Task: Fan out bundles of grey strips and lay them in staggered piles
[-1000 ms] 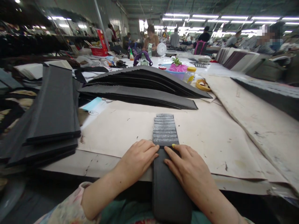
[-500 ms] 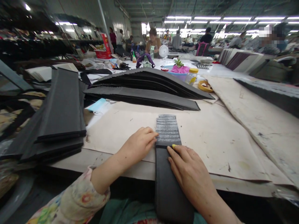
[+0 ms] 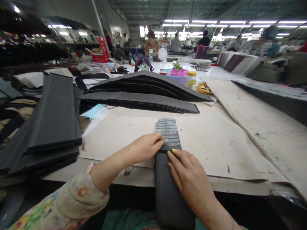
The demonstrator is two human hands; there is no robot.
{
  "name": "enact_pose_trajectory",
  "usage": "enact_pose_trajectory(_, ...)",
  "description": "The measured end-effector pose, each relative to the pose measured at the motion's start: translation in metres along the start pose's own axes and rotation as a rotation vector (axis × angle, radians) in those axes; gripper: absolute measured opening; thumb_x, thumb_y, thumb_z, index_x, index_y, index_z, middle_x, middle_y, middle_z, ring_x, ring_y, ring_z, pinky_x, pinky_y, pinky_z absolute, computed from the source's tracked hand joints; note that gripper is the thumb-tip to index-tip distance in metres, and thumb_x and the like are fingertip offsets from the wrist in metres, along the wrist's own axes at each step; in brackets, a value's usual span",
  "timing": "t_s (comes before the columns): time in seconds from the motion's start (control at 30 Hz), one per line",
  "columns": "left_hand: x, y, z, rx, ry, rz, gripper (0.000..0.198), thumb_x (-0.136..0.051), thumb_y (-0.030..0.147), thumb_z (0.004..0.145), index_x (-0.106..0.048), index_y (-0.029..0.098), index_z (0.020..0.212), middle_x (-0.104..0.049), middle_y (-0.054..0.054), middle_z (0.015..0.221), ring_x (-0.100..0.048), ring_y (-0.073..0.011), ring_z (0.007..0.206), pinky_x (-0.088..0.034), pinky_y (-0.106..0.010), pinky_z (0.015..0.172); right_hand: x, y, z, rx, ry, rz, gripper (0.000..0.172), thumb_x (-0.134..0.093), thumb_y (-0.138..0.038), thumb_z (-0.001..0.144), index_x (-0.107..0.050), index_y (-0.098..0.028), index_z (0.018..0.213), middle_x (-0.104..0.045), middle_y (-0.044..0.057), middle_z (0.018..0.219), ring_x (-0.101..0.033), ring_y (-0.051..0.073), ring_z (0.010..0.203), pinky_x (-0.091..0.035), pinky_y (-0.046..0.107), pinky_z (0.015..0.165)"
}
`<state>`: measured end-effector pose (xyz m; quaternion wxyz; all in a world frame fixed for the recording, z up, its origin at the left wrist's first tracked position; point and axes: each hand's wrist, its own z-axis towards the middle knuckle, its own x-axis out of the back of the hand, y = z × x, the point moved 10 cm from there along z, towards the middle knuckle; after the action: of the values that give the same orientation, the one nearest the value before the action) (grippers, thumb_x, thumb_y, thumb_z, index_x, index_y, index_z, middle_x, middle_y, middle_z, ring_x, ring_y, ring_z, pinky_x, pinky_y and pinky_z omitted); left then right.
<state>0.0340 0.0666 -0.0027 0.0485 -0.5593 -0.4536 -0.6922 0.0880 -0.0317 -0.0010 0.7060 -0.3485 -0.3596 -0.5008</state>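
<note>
A long black panel [image 3: 166, 191] runs from my lap onto the table edge. At its far end lies a fanned set of overlapping strips with speckled grey edges [image 3: 169, 129]. My left hand [image 3: 150, 144] is closed at the left side of these strips, fingertips curled together; what is pinched there is hidden. Across the panel's right side lies my right hand [image 3: 192, 174], fingers stretched out flat just below the strips' near edge. Something yellow [image 3: 174, 150] shows at one of its fingertips.
Black panels are piled at left [image 3: 51, 115], and two fanned black stacks [image 3: 144, 99] lie ahead. Pale sheets [image 3: 203, 137] cover the table. Behind are a yellow-lidded jar [image 3: 190, 79], a yellow dish [image 3: 203, 88], a blue mask [image 3: 94, 111] and a small white fan [image 3: 162, 55]. People are farther back.
My left hand has curled its fingers in and moved slightly onto the strips' left edge. My right hand keeps its place on the panel. The whole view has shifted slightly.
</note>
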Motion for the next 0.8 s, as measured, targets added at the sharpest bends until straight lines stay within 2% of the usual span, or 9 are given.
enact_pose_trajectory(0.13, -0.005, -0.001, 0.014, 0.028, -0.104, -0.177, 0.029, -0.036, 0.025, 0.087, -0.051, 0.014, 0.109, -0.061, -0.003, 0.093, -0.056, -0.0139, 0.086, -0.044, -0.026, 0.077, 0.003, 0.000, -0.001, 0.001, 0.044, 0.014, 0.029, -0.043, -0.021, 0.086, -0.059, -0.015, 0.109, -0.062, 0.009, 0.106, -0.054, 0.022, 0.099, -0.043, 0.041, 0.089)
enact_pose_trajectory(0.3, -0.026, 0.020, 0.033, -0.067, -0.228, -0.057, 0.044, -0.048, 0.011, 0.074, -0.047, 0.012, 0.118, -0.062, -0.005, 0.099, -0.058, -0.0145, 0.087, -0.045, -0.025, 0.078, 0.007, -0.001, 0.000, -0.002, 0.075, 0.030, 0.027, -0.042, -0.020, 0.086, -0.060, -0.014, 0.106, -0.063, 0.010, 0.102, -0.055, 0.021, 0.097, -0.044, 0.040, 0.088)
enact_pose_trajectory(0.4, -0.033, 0.029, 0.039, -0.109, -0.215, 0.049, 0.043, -0.049, 0.007, 0.070, -0.052, 0.013, 0.113, -0.062, -0.005, 0.100, -0.057, -0.0158, 0.089, -0.045, -0.025, 0.078, 0.007, 0.001, 0.000, -0.009, 0.063, 0.079, 0.025, -0.044, -0.018, 0.085, -0.060, -0.014, 0.102, -0.063, 0.009, 0.098, -0.055, 0.020, 0.095, -0.045, 0.037, 0.088)
enact_pose_trajectory(0.5, -0.034, 0.032, 0.040, -0.143, -0.186, 0.111, 0.034, -0.050, 0.009, 0.070, -0.058, 0.015, 0.103, -0.062, -0.004, 0.094, -0.056, -0.0160, 0.085, -0.045, -0.026, 0.076, 0.007, 0.002, 0.000, -0.017, 0.053, 0.108, 0.024, -0.044, -0.016, 0.085, -0.060, -0.016, 0.102, -0.063, 0.007, 0.098, -0.055, 0.018, 0.095, -0.044, 0.036, 0.089)
enact_pose_trajectory(0.63, -0.032, 0.037, 0.035, -0.191, -0.131, 0.171, 0.025, -0.049, 0.010, 0.072, -0.060, 0.016, 0.093, -0.060, -0.003, 0.092, -0.054, -0.0164, 0.087, -0.044, -0.027, 0.079, 0.005, 0.004, 0.000, -0.032, 0.034, 0.136, 0.022, -0.044, -0.016, 0.085, -0.060, -0.016, 0.100, -0.063, 0.007, 0.096, -0.054, 0.018, 0.096, -0.042, 0.036, 0.091)
enact_pose_trajectory(0.8, -0.035, 0.049, 0.025, -0.242, -0.094, 0.311, 0.024, -0.044, 0.007, 0.077, -0.061, 0.015, 0.092, -0.058, -0.005, 0.090, -0.053, -0.0173, 0.087, -0.043, -0.029, 0.079, 0.004, 0.005, -0.001, -0.043, 0.017, 0.177, 0.021, -0.045, -0.015, 0.085, -0.059, -0.017, 0.100, -0.062, 0.006, 0.097, -0.053, 0.018, 0.098, -0.041, 0.037, 0.093)
